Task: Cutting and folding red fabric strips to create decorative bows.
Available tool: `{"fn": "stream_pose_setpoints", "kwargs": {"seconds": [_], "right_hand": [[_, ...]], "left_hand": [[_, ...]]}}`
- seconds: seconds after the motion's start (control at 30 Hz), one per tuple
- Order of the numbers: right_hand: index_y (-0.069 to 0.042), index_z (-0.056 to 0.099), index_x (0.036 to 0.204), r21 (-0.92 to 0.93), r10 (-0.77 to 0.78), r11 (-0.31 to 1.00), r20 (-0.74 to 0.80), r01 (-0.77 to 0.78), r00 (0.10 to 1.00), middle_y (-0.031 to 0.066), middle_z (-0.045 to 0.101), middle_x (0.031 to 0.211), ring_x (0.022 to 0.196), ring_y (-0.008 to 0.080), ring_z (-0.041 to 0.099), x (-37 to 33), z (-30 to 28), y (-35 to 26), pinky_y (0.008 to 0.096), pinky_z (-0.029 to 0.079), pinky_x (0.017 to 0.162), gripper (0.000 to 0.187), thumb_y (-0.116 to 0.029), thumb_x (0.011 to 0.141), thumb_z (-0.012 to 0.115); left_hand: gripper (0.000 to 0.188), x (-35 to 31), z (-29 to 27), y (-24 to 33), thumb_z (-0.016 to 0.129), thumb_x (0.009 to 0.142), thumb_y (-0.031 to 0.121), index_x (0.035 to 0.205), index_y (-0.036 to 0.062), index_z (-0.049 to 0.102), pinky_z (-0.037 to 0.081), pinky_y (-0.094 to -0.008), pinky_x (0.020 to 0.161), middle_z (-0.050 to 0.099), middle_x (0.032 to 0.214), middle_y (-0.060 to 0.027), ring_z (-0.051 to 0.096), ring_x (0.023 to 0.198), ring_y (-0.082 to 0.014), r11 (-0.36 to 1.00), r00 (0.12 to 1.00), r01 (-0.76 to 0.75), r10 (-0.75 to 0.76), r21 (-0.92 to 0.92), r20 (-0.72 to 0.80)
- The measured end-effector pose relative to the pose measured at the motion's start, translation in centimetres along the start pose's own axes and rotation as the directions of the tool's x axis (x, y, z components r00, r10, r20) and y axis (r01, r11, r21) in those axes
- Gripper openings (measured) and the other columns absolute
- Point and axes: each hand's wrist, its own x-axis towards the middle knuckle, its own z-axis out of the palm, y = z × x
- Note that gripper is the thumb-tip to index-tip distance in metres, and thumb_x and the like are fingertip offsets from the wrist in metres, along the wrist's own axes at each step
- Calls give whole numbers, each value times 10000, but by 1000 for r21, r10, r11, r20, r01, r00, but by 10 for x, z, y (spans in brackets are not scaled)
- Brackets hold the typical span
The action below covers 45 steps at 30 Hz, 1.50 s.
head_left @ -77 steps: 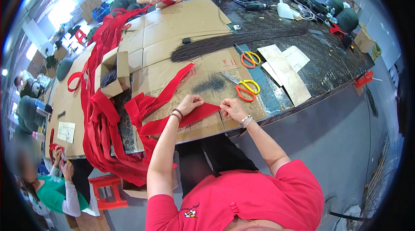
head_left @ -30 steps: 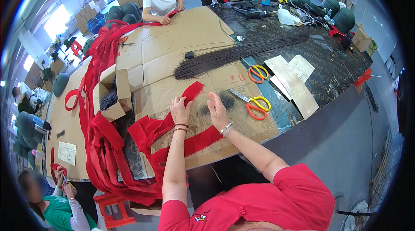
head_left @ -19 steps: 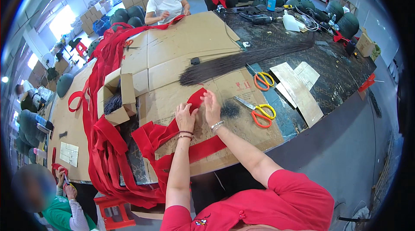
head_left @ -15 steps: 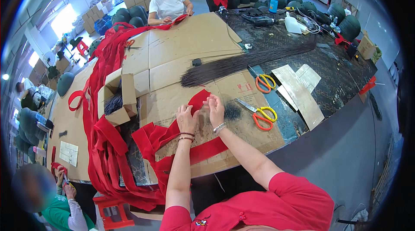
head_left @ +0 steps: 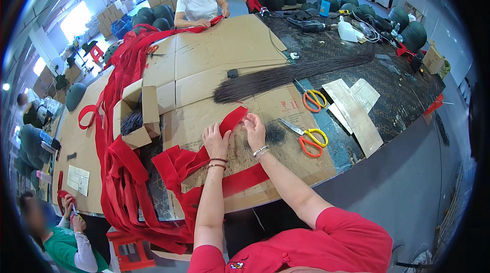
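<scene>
A red velvet ribbon slants across the cardboard in front of me. My left hand is closed on it, the band passing between thumb and fingers. At the ribbon's far end, my right hand pinches its edge with closed fingertips; the exact grip is partly hidden. Folded ribbon lies in loops left of my left wrist, and another length runs beneath my forearms. Scissors with yellow and orange handles lie half spread to the right of my right hand.
An open cardboard box holds dark bristles. A bundle of dark thin strands, second scissors and metal plates lie beyond my hands. Long red ribbons hang over the table edge. Co-workers handle ribbon around the table.
My left hand has slid slightly left along the ribbon, baring more of it between my hands. My right fingertips have closed in at the ribbon's end.
</scene>
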Motion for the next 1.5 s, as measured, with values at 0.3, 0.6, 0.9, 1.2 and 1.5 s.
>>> {"fn": "stream_pose_setpoints", "kwargs": {"seconds": [0.3,0.6,0.9,1.2,1.5], "right_hand": [[34,389,1267,176,82,981,16,-84,996,186,578,1146,1001,207,599,13,-3,-1,301,543,774,431,-59,886,566],[54,331,1311,126,185,974,48,-190,982,125,639,950,805,164,648,17,-3,-16,268,550,650,495,-67,894,569],[-3,556,1074,344,283,889,107,-303,953,41,634,842,704,119,615,30,-11,-15,241,523,586,233,-171,915,576],[-81,600,925,542,346,701,310,-464,885,7,641,835,701,111,612,27,-27,-30,254,517,608,44,-91,883,593],[-64,598,1015,492,197,701,563,-516,803,39,640,974,852,134,616,22,-27,-44,279,515,756,175,-10,849,598]], "left_hand": [[360,2,1,-1,729,714,227,1010,41,638,436,-384,850,605,965,-108,535,952,-288,999,992,40,-36,-32,118],[274,1,-3,9,714,703,160,939,38,646,453,-380,829,605,949,-93,547,938,-280,980,975,-92,124,-177,182],[133,5,-9,19,626,752,46,884,34,640,482,-374,741,598,897,-87,563,851,-274,944,955,-285,295,-168,35],[418,6,-23,37,637,710,22,1122,40,569,453,-377,875,579,1072,-94,546,1016,-279,971,971,-235,233,-49,-45],[480,6,-11,21,625,712,13,1186,26,554,451,-398,901,588,1137,-111,558,1045,-287,964,959,-265,261,-28,-110]]}}
